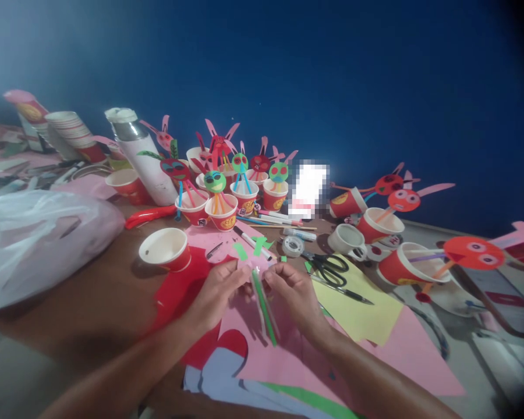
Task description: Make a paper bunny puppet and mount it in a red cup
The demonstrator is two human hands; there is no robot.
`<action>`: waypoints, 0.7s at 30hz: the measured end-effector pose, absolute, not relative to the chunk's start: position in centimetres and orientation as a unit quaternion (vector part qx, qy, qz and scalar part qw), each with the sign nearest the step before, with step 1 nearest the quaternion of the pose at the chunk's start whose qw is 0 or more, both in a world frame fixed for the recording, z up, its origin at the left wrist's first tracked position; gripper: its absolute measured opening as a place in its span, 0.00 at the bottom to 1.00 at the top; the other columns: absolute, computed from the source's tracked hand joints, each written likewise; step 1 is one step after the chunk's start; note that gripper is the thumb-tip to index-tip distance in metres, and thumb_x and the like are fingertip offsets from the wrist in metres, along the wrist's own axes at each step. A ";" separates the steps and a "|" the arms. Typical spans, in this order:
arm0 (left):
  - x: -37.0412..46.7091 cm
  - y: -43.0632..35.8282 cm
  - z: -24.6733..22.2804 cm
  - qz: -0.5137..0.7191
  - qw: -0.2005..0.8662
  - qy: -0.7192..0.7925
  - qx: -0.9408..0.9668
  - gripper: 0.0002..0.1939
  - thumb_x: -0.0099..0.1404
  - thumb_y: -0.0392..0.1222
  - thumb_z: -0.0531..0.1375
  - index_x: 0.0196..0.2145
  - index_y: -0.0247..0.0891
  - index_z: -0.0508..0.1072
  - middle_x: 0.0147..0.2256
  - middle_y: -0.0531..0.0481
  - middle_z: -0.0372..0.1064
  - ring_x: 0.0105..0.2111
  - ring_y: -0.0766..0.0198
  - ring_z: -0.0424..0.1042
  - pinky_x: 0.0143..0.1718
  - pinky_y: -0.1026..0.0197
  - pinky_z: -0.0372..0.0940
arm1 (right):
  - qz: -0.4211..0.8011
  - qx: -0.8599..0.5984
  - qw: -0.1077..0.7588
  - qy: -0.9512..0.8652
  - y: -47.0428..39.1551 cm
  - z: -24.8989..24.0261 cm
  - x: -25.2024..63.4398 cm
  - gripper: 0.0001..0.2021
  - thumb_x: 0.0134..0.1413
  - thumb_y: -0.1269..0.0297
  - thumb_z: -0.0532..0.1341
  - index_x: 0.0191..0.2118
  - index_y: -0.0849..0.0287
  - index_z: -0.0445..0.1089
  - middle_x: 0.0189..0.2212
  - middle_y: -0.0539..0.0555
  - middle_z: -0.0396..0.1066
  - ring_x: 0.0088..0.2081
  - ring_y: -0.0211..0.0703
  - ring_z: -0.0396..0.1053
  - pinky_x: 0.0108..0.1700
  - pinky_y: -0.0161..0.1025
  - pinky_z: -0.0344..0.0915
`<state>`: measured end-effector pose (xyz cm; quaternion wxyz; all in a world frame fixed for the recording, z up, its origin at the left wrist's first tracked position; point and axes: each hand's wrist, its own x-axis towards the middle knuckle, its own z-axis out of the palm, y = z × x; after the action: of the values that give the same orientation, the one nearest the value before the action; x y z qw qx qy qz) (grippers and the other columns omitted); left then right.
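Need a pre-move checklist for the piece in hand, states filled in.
1. Left hand and right hand both on the pink piece: ok.
2. Green strip securely joined to it: cannot tell, join too small to judge.
3. Scissors out of the hands, lying beside the tape roll: ok.
4. Near paper cup standing mouth up: ok.
5. Surface below free of loose sheets: not ok, red paper and pink paper there.

Both hands (218, 288) (294, 293) close together — fingertips (243, 274) pinched.
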<state>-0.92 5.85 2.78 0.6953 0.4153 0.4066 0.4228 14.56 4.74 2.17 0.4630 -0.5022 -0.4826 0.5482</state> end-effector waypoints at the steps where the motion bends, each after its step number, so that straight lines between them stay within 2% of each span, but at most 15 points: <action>1: -0.9 5.8 2.8 0.423 0.694 0.406 0.418 0.11 0.59 0.46 0.60 0.29 0.34 0.72 0.21 0.51 0.67 0.22 0.67 0.66 0.25 0.65 0.61 | 0.550 -0.501 0.461 -0.484 4.7 2.2 14.6 0.09 0.50 0.62 0.59 0.24 0.61 0.65 0.20 0.47 0.64 0.25 0.35 0.61 0.30 0.33 0.59; 8: -0.9 6.0 2.2 0.419 0.673 0.435 0.426 0.08 0.55 0.42 0.63 0.28 0.33 0.74 0.21 0.52 0.68 0.22 0.69 0.65 0.25 0.67 0.59 | 0.565 -0.485 0.454 -0.489 4.6 2.2 14.4 0.10 0.52 0.63 0.59 0.23 0.61 0.67 0.19 0.47 0.65 0.24 0.34 0.61 0.30 0.32 0.58; 15: -1.5 6.6 1.7 0.413 0.666 0.449 0.430 0.08 0.54 0.41 0.63 0.28 0.31 0.74 0.22 0.49 0.70 0.23 0.65 0.68 0.26 0.64 0.61 | 0.592 -0.439 0.460 -0.495 4.5 1.6 14.4 0.14 0.57 0.60 0.54 0.26 0.61 0.69 0.22 0.50 0.68 0.26 0.36 0.64 0.32 0.34 0.61; 21: -1.4 6.7 2.6 0.416 0.663 0.451 0.428 0.09 0.55 0.42 0.62 0.28 0.32 0.72 0.20 0.50 0.69 0.19 0.65 0.66 0.21 0.64 0.59 | 0.592 -0.458 0.460 -0.479 4.6 1.4 14.4 0.12 0.58 0.59 0.53 0.34 0.62 0.69 0.20 0.50 0.69 0.23 0.36 0.65 0.30 0.34 0.63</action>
<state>-1.41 6.67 2.56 0.6629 0.4282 0.4514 0.4165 14.43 4.58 1.40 0.4597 -0.4576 -0.4789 0.5915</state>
